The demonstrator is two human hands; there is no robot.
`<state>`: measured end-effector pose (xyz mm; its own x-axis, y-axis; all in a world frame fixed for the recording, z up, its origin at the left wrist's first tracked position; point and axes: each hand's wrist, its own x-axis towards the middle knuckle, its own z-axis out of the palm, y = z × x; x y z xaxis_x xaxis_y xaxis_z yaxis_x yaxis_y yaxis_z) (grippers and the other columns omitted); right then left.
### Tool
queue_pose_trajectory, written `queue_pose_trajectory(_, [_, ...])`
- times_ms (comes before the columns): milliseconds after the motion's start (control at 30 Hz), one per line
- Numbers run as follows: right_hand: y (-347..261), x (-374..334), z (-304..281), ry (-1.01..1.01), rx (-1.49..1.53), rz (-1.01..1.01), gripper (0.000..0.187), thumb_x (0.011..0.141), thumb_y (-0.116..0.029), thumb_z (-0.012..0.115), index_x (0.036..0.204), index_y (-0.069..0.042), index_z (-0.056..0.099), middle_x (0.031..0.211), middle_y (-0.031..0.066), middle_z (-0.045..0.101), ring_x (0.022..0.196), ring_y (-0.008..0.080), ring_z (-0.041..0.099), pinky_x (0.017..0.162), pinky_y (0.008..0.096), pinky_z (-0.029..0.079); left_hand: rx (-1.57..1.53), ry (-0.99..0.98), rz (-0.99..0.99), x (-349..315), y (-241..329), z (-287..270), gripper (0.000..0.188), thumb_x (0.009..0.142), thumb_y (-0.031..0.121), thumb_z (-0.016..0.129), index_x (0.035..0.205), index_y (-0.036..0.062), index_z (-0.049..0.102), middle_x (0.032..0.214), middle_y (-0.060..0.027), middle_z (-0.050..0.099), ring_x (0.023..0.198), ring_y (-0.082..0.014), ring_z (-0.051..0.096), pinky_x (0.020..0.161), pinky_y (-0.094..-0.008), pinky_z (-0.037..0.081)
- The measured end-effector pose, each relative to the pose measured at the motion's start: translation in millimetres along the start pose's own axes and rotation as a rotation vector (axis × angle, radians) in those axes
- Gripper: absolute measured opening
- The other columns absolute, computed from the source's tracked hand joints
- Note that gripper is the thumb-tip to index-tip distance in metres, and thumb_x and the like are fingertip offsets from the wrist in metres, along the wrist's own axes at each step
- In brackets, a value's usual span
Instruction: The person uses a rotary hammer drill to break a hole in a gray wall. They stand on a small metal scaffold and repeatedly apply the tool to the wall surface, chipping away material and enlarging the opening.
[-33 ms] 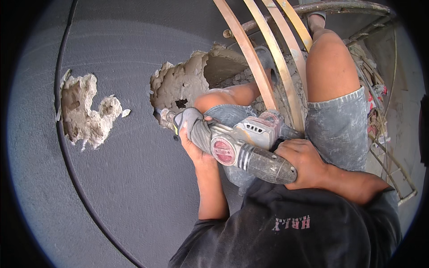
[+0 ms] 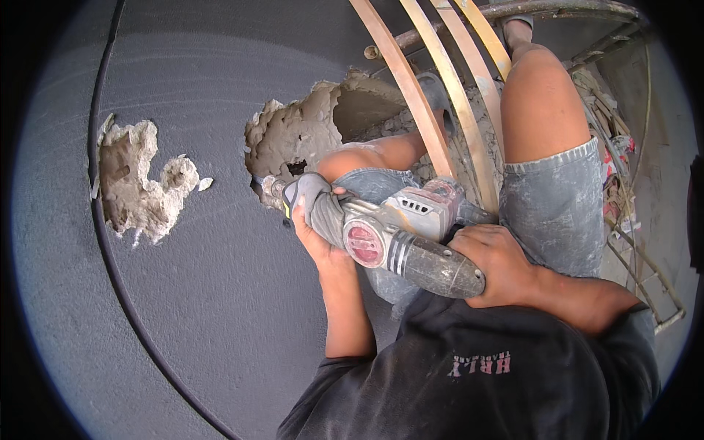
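Both hands hold a dusty rotary hammer with a red round plate on its side. My left hand is wrapped from below around its front end, where a grey cloth covers the body. My right hand is closed on the rear handle; most of its fingers are hidden behind the tool. The chuck points left, at the lower left edge of a large ragged hole in the dark grey wall. The bit's tip is hard to make out there.
A second broken patch is left of the hole, beside a black cable. Several wooden strips rise past my knees. Rubble lies below, with a rusty metal frame at the far side and debris at right.
The rotary hammer and both hands have shifted very slightly to the left and up. Both grips are the same.
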<state>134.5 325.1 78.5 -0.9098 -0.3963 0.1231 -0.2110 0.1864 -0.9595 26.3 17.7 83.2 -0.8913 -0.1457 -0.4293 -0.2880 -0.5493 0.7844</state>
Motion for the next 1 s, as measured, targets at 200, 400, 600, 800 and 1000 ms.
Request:
queue_pose_trajectory(200, [-17.3,18.8,2.6,0.061,-0.016,0.058,0.054,0.063,-0.012,0.083,0.112,0.001,0.065,0.102,0.021,0.071,0.1,0.0418,0.069,0.086,0.0486,0.055,-0.106,-0.034,-0.035,11.2,12.1,-1.1,0.044,0.093,0.042,0.062,0.111,0.0022,0.067,0.092,-0.0206,0.072,0.084,-0.0384,0.071,0.077,-0.0518,0.062])
queue_pose_trajectory(400, [4.5,21.4,-0.3,0.127,0.114,0.122,0.049,0.068,-0.006,0.079,0.115,0.003,0.068,0.108,0.0249,0.072,0.105,0.0443,0.069,0.091,0.0473,0.055,-0.059,-0.01,-0.017,25.6,11.6,11.8,0.043,0.091,0.039,0.064,0.112,0.0015,0.066,0.096,-0.0202,0.072,0.085,-0.0329,0.071,0.078,-0.0446,0.062])
queue_pose_trajectory(600, [18.7,6.0,-17.0,0.234,0.161,0.248,0.041,0.071,0.001,0.076,0.111,0.005,0.069,0.107,0.0244,0.073,0.102,0.0404,0.072,0.089,0.0414,0.055,-0.048,0.015,-0.133,28.2,-18.2,24.7,0.052,0.093,0.046,0.059,0.118,0.0016,0.065,0.101,-0.0192,0.073,0.092,-0.0323,0.072,0.085,-0.0455,0.06])
queue_pose_trajectory(800, [27.7,-25.5,-33.5,0.281,-0.033,0.187,0.048,0.064,-0.001,0.078,0.111,0.006,0.068,0.107,0.0242,0.072,0.103,0.0405,0.071,0.092,0.0408,0.054,-0.042,-0.068,-0.127,23.3,-48.5,54.8,0.048,0.094,0.045,0.061,0.114,0.0013,0.066,0.101,-0.02,0.073,0.092,-0.0314,0.071,0.084,-0.045,0.061])
queue_pose_trajectory(1000, [25.8,-25.1,-36.1,0.222,-0.066,0.159,0.055,0.06,-0.009,0.08,0.112,0.006,0.069,0.11,0.0235,0.072,0.107,0.0433,0.069,0.099,0.0451,0.053,-0.122,-0.112,-0.117,17.3,-48.7,41.3,0.048,0.094,0.043,0.061,0.115,0.0004,0.066,0.102,-0.0218,0.073,0.095,-0.0341,0.07,0.088,-0.0482,0.059])
